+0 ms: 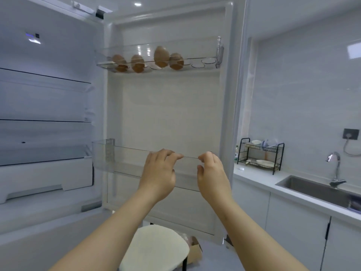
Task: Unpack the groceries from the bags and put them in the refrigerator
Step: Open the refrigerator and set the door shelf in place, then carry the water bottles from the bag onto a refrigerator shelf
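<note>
— Forearms rise from the near edge. What do the fingers do?
— Fingers [175, 155] of the left hand [158, 173] and of the right hand [211, 174] are curled narrow over the front rim of the lower door bin [127, 148]. They hold no grocery.
— How far is the task?
— Four eggs [138, 63] sit in the upper door tray [218, 53], far and above. Only these are seen stored in the refrigerator [45, 98], so I judge most work is left.
— What is hidden?
— I see no bags. Near, right of the stool [156, 249], a brown box [195, 250] is half covered, and I cannot tell its content. One thumb, the left, is hidden also.
</note>
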